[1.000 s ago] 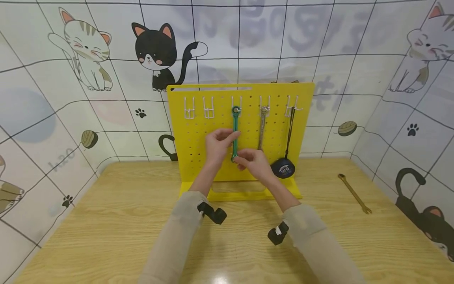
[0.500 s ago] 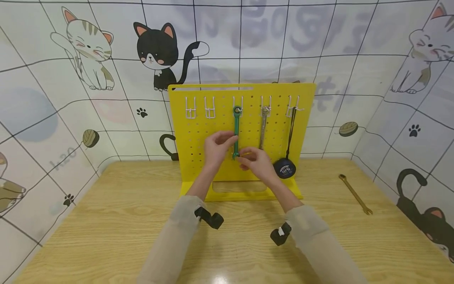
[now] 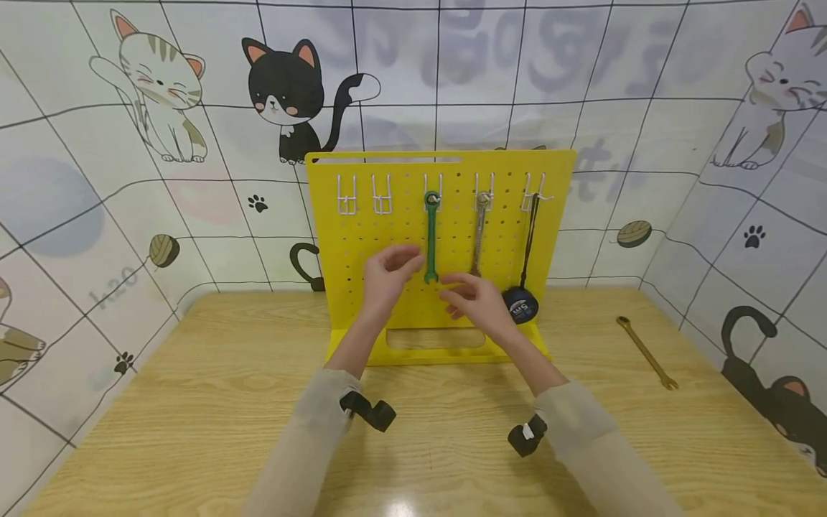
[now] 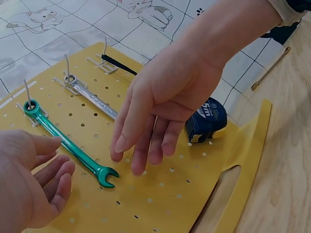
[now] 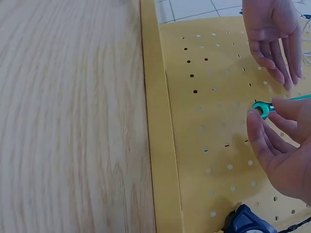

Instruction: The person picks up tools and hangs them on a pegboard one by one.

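A green combination wrench [image 3: 431, 240] hangs upright by its ring end from a white hook on the yellow pegboard [image 3: 352, 301]. Just left of its shaft is my left hand [image 3: 385, 280], fingers relaxed and holding nothing. My right hand [image 3: 478, 300] hovers right of the wrench's open end, its fingers loosely bent. The left wrist view has both hands apart from the green wrench [image 4: 73, 145]. In the right wrist view the right hand [image 5: 286, 155] overlaps the wrench's open end [image 5: 263, 109].
A silver wrench [image 3: 479, 237] and a tape measure [image 3: 520, 306] on a black cord hang farther right. Two white hooks [image 3: 382, 195] at the left bear nothing. On the wooden table [image 3: 245, 416], a gold wrench [image 3: 646, 352] lies at the right.
Both hands have let go of the green wrench and drawn apart, the left hand to the left and the right hand to the right. The wrench now hangs free.
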The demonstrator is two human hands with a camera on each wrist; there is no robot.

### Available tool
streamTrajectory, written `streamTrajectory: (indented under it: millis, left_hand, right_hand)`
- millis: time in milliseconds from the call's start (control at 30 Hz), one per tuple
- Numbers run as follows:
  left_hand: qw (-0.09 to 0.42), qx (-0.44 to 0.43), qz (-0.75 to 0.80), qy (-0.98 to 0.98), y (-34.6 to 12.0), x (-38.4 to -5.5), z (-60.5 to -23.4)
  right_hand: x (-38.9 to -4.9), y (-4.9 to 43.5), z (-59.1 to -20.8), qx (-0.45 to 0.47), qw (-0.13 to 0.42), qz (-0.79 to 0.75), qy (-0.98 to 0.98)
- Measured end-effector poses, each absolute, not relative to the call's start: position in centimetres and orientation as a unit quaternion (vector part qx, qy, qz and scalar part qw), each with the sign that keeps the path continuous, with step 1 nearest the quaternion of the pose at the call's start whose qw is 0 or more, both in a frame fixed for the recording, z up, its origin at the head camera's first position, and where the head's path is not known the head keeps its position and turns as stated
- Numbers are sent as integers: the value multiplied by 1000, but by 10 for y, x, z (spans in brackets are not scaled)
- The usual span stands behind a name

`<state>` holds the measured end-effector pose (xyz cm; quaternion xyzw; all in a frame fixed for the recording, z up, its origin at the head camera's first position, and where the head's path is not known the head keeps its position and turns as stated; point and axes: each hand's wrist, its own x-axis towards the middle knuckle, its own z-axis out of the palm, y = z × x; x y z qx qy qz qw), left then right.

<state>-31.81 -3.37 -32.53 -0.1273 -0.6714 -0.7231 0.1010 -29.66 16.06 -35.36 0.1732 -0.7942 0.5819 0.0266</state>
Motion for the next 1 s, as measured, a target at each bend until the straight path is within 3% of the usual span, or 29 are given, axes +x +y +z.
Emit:
streamTrajectory:
  millis: [1000]
  left_hand:
    - [14,-136,-689,-712,-34,-297,-360]
  right_hand:
    - [-262,243,-359,178,9,519,-836]
